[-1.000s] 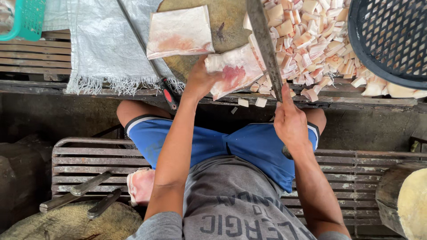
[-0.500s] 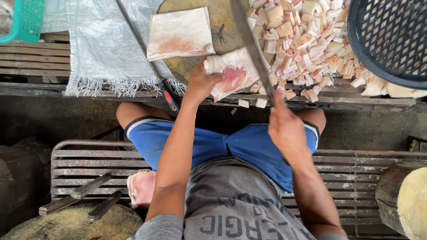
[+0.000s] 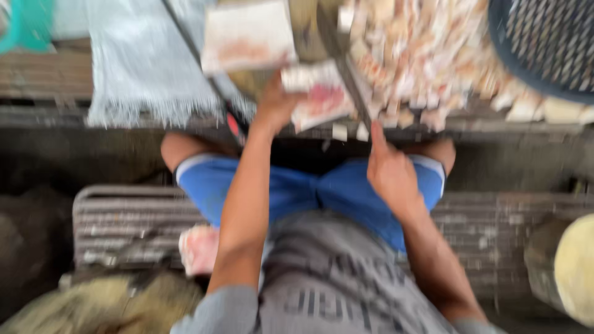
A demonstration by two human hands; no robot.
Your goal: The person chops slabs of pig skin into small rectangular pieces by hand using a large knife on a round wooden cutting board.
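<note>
Pale slab of fatty meat (image 3: 318, 99), pink-streaked, upper centre of frame on the edge of a round wooden chopping block (image 3: 303, 25); pinned at its near left end by the left hand (image 3: 275, 105), fingers pressed onto it, clamped rather than lifted. Looks soft, limp and greasy: likely to sag if raised by 1 corner and to slide under light pressure. Best held flat, palm and fingertips spread on the near end, well away from the cut line. Moderately heavy for its size, by the look; not fragile, but easily torn.

Right hand (image 3: 390, 176), centre right, closed around the handle of a long dark blade (image 3: 337, 65), index finger laid along its back; blade slanting up across the slab's right edge. Heavy motion blur, so contact with the meat cannot be judged.

1 more pale slab (image 3: 247, 34) lying flat higher on the block, untouched. Heap of small cut chunks (image 3: 427, 62) loose on the boards at upper right, not in any container. Dark mesh basket (image 3: 550, 43) at top right corner: contents not visible. Woven sack (image 3: 133, 68) hanging at upper left. Pinkish lump (image 3: 199, 248) on the slatted bench (image 3: 117, 216) at lower left.
</note>
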